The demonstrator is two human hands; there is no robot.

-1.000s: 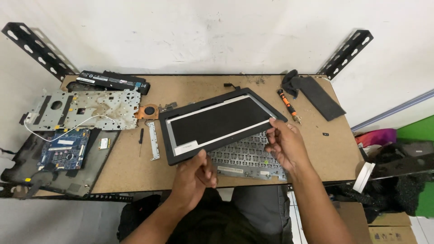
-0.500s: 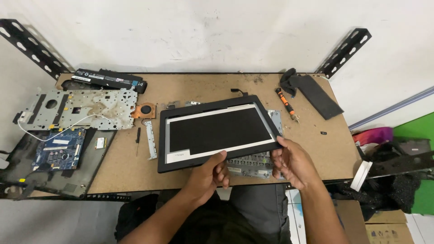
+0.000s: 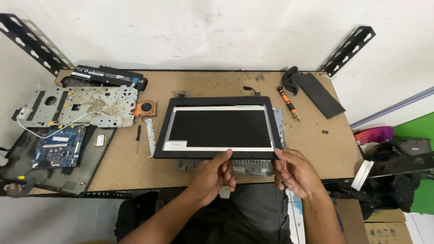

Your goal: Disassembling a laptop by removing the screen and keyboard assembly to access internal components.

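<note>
Two-handed, held a laptop screen [image 3: 219, 129] flat over the middle of the table [image 3: 217, 83], glass side up, with a black frame all round and the long edges set left to right. Pinched its near edge with the left hand [image 3: 214, 174], thumb on top of the frame and fingers curled underneath, just left of the edge's middle. Kept the right hand [image 3: 296, 171] at the near right corner, fingers bent and touching the frame there; could not tell whether closed on it or merely resting against it. Saw a grey keyboard tray [image 3: 253, 166] poking out from under the screen's near edge, between the two hands, and a metal strip [image 3: 150, 135] just beside the screen's left edge. Noted a small black screwdriver [image 3: 138, 135] left of that strip, lying near-to-far. Found an orange-handled screwdriver [image 3: 288, 103] right of the screen's far corner and, further right, a black pad [image 3: 318, 92] lying slantwise near the table's right edge. Counted several loose parts on the left side: a black battery [image 3: 108, 76] along the far edge, a perforated metal plate [image 3: 81, 105] nearer than that, a copper-coloured fan [image 3: 145, 107] touching the plate's right end, and a blue circuit board [image 3: 61, 147] near the left corner, resting on a dark shell [image 3: 97, 167]. Traced a white wire [image 3: 58, 124] across the plate toward the board. Spotted a small card [image 3: 100, 141] just right of the board.
</note>
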